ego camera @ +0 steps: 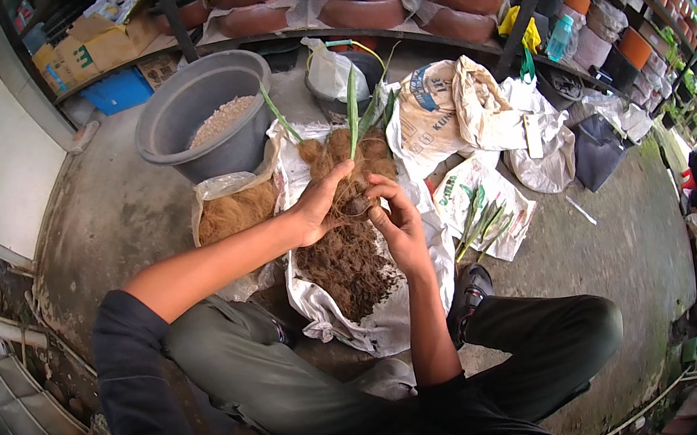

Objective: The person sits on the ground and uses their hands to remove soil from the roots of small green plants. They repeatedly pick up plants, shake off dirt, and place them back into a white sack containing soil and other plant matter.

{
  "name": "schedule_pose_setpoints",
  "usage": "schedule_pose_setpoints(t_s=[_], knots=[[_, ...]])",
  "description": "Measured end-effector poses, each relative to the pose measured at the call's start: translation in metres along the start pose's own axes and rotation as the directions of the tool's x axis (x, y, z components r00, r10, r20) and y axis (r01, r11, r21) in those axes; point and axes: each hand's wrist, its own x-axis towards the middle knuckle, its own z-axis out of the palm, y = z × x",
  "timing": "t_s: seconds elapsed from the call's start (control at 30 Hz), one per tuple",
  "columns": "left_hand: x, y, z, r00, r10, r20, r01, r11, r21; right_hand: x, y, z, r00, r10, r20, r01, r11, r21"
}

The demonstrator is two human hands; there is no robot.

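Between my hands is a plant with a long, stiff green leaf (353, 114), its base bound in a ball of brown coconut fibre (355, 205). My left hand (316, 210) grips it from the left, thumb up by the leaf's foot. On the right side, the thumb and fingers of my right hand (403, 220) pinch the fibre. Loose strands hang around the ball. Below my hands, dark crumbly soil mixed with fibre (346, 277) lies on a white woven sack (378, 339). Several fibre-wrapped balls (311, 150) with leaves rest just beyond my hands.
A grey tub (156, 134) holds pale granules. Beside the soil stands a bag of coconut fibre (235, 212). Cut green leaves (481, 224) lie on a printed sack at right, with a phone-like white object (532, 136) on sacking beyond. Shelves carry brown pots (364, 14).
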Motion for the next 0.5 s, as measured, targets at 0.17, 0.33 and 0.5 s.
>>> schedule_pose_setpoints(t_s=[0.17,0.33,0.5], knots=[[-0.007,-0.002,0.004,0.998,0.032,-0.055,-0.032,0.999,-0.008,0.0,-0.005,0.015,0.966,-0.027,-0.256,-0.012,0.989,-0.15],[-0.006,-0.005,0.001,0.994,0.086,-0.069,-0.086,0.996,0.012,-0.004,-0.003,0.026,0.935,-0.221,-0.278,0.075,0.888,-0.454],[0.001,0.001,-0.009,0.946,0.304,-0.114,-0.299,0.953,0.054,-0.009,-0.025,0.059,0.927,-0.318,-0.199,0.123,0.759,-0.639]])
